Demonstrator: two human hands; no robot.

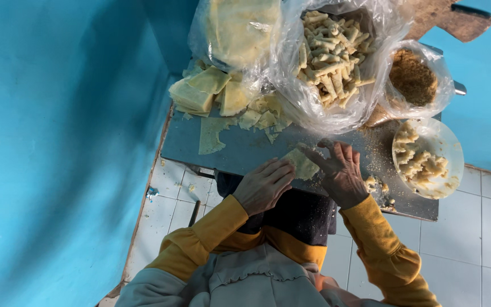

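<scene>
Single head-worn view, looking steeply down from close above onto a low grey-blue work table (240, 149) between blue walls (58, 142).

Bare worktop (240, 150) strip left of both hands, w/ one loose dough sheet (210, 135) on it. Ahead blocked: stacked wrappers (200, 91), bag of rolled pieces (331, 57), crumb bag (413, 77). Right side: white plate (450, 149). Blue wall (58, 142) close on left.

Soft even daylight, blue cast, glare on plastic bags (336, 108), wide-angle bending at edges, slightly soft focus
</scene>
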